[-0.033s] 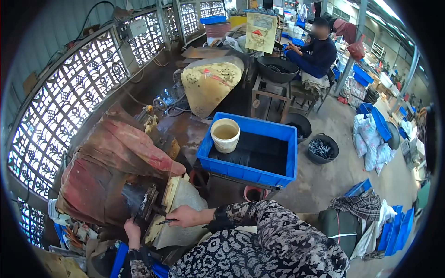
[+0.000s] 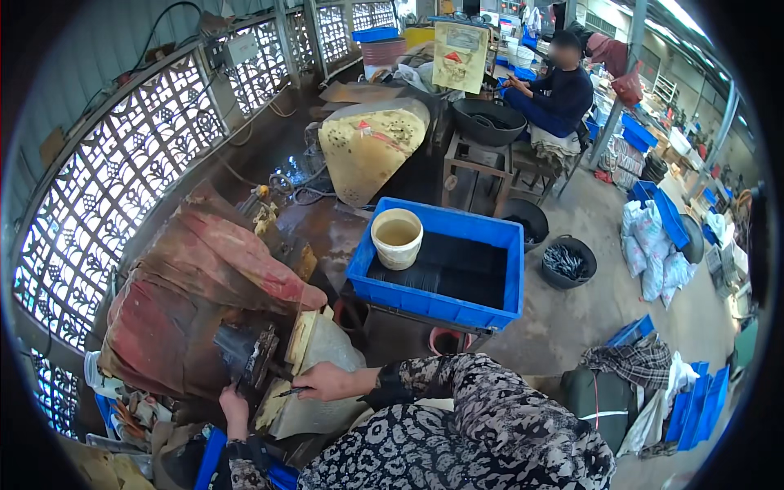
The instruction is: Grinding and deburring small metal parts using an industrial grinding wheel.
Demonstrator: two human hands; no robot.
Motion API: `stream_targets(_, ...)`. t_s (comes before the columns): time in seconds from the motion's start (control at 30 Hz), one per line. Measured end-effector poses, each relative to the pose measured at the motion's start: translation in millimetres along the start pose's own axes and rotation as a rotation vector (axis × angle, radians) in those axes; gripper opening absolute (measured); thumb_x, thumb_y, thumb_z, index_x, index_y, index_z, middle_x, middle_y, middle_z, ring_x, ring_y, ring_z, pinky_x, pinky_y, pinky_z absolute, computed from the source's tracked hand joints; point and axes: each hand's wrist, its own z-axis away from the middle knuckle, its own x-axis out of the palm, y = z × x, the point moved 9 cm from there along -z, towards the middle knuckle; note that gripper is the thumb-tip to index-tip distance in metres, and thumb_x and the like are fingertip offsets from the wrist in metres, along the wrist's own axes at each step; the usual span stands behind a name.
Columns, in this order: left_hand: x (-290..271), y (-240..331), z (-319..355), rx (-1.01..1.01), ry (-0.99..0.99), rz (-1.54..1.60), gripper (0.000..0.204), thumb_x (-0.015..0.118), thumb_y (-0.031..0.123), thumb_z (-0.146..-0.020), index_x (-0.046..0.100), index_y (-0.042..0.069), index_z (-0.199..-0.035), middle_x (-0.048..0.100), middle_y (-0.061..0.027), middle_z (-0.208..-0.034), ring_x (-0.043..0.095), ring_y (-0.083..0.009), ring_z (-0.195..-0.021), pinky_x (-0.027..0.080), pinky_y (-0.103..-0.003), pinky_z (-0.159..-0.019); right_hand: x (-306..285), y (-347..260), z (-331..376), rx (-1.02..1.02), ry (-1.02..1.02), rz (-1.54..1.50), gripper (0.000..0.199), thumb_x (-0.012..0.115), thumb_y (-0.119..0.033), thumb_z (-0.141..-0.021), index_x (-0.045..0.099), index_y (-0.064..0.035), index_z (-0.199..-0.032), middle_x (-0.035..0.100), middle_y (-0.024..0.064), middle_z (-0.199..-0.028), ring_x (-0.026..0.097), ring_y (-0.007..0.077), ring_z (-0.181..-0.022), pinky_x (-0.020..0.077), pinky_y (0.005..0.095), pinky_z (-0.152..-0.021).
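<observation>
One slender dark piece (image 2: pixel 289 393) is held just below and to the right of a dark machine head (image 2: pixel 260 357).
The piece is pinched between the closed fingers of the right hand (image 2: pixel 324 381); from its thinness it is judged light and stiff, perhaps slippery if wet, and best held by the end farther from the machine head. The left hand (image 2: pixel 234 403) is placed just below the machine head with fingers bent, but whether anything is grasped cannot be told. The piece's rear end is hidden by the right hand, and its material cannot be made out.
</observation>
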Motion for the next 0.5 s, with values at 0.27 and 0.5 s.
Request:
stream_targets(0.27,18,1,-16,0.01,-0.105,-0.088,0.015,0.061,0.005,-0.076,0.069,0.0,-0.088,0.064,-0.0226,-0.082,0.061,-0.0412,-0.082,0.049,-0.047,-0.075,-1,3,-5,0.024,-0.06,-0.004,0.026,0.065,-0.031,-0.082,0.057,-0.0107,-0.097,0.061,0.0157,-0.076,0.059,0.0397,-0.072,0.0446,0.0495,-0.059)
stream_targets(0.5,53,-19,-16,0.005,-0.165,-0.134,0.011,0.062,0.011,-0.076,0.068,0.001,-0.076,0.063,-0.0238,-0.077,0.062,-0.0412,-0.078,0.05,-0.048,-0.073,-3,4,-8,0.129,-0.186,-0.153,0.028,0.063,-0.033,-0.081,0.059,-0.0079,-0.092,0.061,0.0188,-0.074,0.06,0.0395,-0.073,0.0455,0.0473,-0.063)
